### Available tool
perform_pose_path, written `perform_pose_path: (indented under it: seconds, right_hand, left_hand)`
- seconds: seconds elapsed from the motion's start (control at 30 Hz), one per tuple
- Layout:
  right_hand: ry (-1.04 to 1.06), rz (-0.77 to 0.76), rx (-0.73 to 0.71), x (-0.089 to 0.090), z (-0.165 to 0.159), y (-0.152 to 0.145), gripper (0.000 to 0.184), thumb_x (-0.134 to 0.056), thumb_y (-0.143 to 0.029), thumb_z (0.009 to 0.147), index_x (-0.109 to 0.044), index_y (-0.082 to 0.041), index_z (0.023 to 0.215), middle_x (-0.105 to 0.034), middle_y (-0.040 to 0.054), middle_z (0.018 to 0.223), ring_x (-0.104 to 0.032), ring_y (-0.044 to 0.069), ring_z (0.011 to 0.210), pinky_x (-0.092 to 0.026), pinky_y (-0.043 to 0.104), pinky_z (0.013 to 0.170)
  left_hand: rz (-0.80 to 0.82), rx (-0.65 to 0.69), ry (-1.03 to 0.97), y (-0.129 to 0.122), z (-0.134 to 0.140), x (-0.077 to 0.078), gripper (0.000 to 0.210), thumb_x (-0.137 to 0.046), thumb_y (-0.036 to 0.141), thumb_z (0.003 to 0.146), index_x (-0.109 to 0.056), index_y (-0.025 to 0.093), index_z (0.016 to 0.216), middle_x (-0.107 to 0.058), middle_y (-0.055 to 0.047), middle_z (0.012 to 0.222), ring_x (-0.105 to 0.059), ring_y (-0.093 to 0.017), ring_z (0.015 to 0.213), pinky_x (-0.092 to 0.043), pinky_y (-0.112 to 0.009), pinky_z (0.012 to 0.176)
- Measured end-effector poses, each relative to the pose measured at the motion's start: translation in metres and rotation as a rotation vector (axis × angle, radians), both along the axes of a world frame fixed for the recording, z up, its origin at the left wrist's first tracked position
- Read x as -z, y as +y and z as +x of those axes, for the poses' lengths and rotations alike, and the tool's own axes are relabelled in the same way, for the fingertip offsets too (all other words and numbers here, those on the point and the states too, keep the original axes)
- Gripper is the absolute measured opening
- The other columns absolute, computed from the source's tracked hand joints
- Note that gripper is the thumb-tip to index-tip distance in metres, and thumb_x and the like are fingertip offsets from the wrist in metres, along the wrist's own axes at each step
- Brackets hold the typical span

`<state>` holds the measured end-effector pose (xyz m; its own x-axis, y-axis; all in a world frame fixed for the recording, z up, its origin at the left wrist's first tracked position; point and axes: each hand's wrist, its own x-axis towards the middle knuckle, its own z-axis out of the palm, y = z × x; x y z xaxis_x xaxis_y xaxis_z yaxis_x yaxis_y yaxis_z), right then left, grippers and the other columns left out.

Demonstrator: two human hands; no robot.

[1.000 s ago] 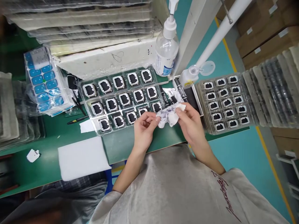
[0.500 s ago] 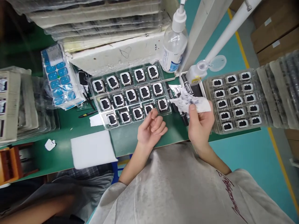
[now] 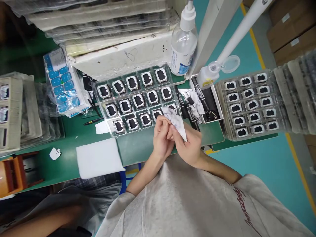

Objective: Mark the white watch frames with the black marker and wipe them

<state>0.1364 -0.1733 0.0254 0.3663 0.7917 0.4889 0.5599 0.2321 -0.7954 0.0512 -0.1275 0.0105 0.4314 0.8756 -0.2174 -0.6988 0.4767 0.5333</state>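
Observation:
My right hand [image 3: 190, 144] is closed on a crumpled white wipe [image 3: 176, 120] with dark smudges. The wipe sticks up between both hands and covers part of the tray's near right corner. My left hand [image 3: 163, 136] is curled, its fingertips against the wipe and my right fingers; whatever it may hold is hidden. Just beyond my hands lies a clear plastic tray [image 3: 134, 108] with rows of white-rimmed black frame parts [image 3: 145, 119], each in its own pocket.
Right of the tray are black markers [image 3: 190, 113], another smudged wipe [image 3: 197, 100] and a white box [image 3: 218, 102]. Behind stand a pump bottle [image 3: 184, 49] and a small open-lidded bottle [image 3: 208, 74]. Stacked trays [image 3: 251, 105] stand at right, a white foam sheet [image 3: 98, 158] at left. Someone's arm [image 3: 49, 220] shows lower left.
My right hand has carried the wipe leftward, away from the markers, to meet my left hand. My left hand has shifted slightly right and stays curled.

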Motion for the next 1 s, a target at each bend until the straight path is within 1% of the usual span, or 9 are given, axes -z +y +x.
perform_pose_path:
  seconds: [0.17, 0.37, 0.5, 0.63, 0.7, 0.77, 0.83, 0.9, 1.0]
  right_hand:
    - [0.05, 0.026, 0.089, 0.002, 0.001, 0.003, 0.027, -0.069, -0.01, 0.1, -0.07, -0.021, 0.075, -0.075, -0.0008, 0.075, -0.07, 0.012, 0.065, -0.06, 0.024, 0.067]
    - [0.075, 0.036, 0.188, 0.005, 0.004, 0.002, 0.014, -0.075, -0.016, 0.098, -0.081, -0.021, 0.087, -0.081, 0.001, 0.081, -0.074, 0.015, 0.066, -0.065, 0.026, 0.067]
    - [0.222, -0.036, 0.179, 0.005, 0.007, -0.006, 0.005, -0.079, -0.023, 0.097, -0.084, -0.022, 0.096, -0.082, 0.0004, 0.082, -0.076, 0.016, 0.067, -0.066, 0.027, 0.065]
    - [0.466, -0.076, 0.242, 0.006, 0.01, -0.005, 0.011, -0.081, -0.031, 0.097, -0.084, -0.023, 0.104, -0.084, 0.0013, 0.097, -0.081, 0.02, 0.085, -0.069, 0.03, 0.077]
    - [0.461, -0.06, 0.317, 0.008, 0.012, -0.001, 0.015, -0.079, -0.035, 0.098, -0.083, -0.022, 0.104, -0.084, 0.0028, 0.101, -0.081, 0.021, 0.09, -0.069, 0.033, 0.081]
    - [0.384, -0.035, 0.354, 0.009, 0.014, 0.002, 0.015, -0.077, -0.035, 0.1, -0.083, -0.022, 0.104, -0.084, 0.003, 0.098, -0.08, 0.021, 0.086, -0.068, 0.033, 0.077]
    - [0.289, -0.022, 0.329, 0.009, 0.015, 0.004, 0.012, -0.075, -0.031, 0.101, -0.083, -0.022, 0.105, -0.083, 0.0021, 0.093, -0.078, 0.019, 0.079, -0.067, 0.03, 0.073]
    - [0.211, -0.026, 0.255, 0.007, 0.014, 0.004, 0.012, -0.072, -0.026, 0.103, -0.082, -0.022, 0.107, -0.082, 0.0015, 0.09, -0.078, 0.017, 0.077, -0.066, 0.029, 0.073]
    - [0.149, -0.041, 0.07, 0.002, 0.012, 0.003, 0.015, -0.064, -0.02, 0.105, -0.079, -0.022, 0.106, -0.081, 0.003, 0.093, -0.079, 0.018, 0.087, -0.067, 0.03, 0.08]
  left_hand:
    - [-0.033, -0.112, 0.075, -0.01, 0.014, -0.003, 0.031, -0.086, 0.041, 0.093, -0.063, 0.02, 0.087, -0.034, 0.01, 0.055, -0.019, -0.006, 0.049, -0.032, -0.014, 0.052]
    - [-0.039, -0.193, 0.14, -0.015, 0.025, -0.008, 0.034, -0.087, 0.043, 0.091, -0.063, 0.02, 0.086, -0.036, 0.01, 0.057, -0.022, -0.005, 0.049, -0.031, -0.015, 0.05]
    - [-0.149, -0.091, 0.056, -0.006, 0.021, -0.01, 0.026, -0.072, 0.036, 0.104, -0.059, 0.021, 0.087, -0.028, 0.011, 0.055, -0.013, -0.007, 0.046, -0.023, -0.017, 0.045]
    - [-0.283, 0.04, -0.064, 0.004, 0.011, -0.006, 0.03, -0.044, 0.032, 0.116, -0.055, 0.023, 0.089, -0.019, 0.01, 0.056, -0.005, -0.01, 0.046, -0.019, -0.021, 0.045]
    - [-0.315, 0.085, -0.102, 0.004, 0.006, -0.002, 0.034, -0.035, 0.032, 0.118, -0.056, 0.024, 0.092, -0.017, 0.009, 0.057, -0.004, -0.011, 0.047, -0.02, -0.022, 0.046]
    - [-0.324, 0.119, -0.107, 0.002, 0.002, 0.001, 0.036, -0.032, 0.034, 0.118, -0.055, 0.025, 0.092, -0.015, 0.009, 0.056, -0.001, -0.012, 0.046, -0.019, -0.024, 0.045]
    - [-0.317, 0.132, -0.092, 0.0, 0.0, 0.003, 0.038, -0.031, 0.039, 0.118, -0.053, 0.025, 0.09, -0.011, 0.01, 0.055, 0.003, -0.012, 0.046, -0.015, -0.025, 0.044]
    - [-0.298, 0.124, -0.074, -0.001, -0.001, 0.006, 0.04, -0.031, 0.041, 0.118, -0.053, 0.026, 0.088, -0.008, 0.01, 0.053, 0.005, -0.012, 0.044, -0.012, -0.027, 0.042]
    - [-0.294, 0.102, -0.045, -0.001, -0.002, 0.009, 0.038, -0.037, 0.04, 0.117, -0.054, 0.025, 0.087, -0.01, 0.01, 0.052, 0.002, -0.011, 0.041, -0.013, -0.027, 0.039]
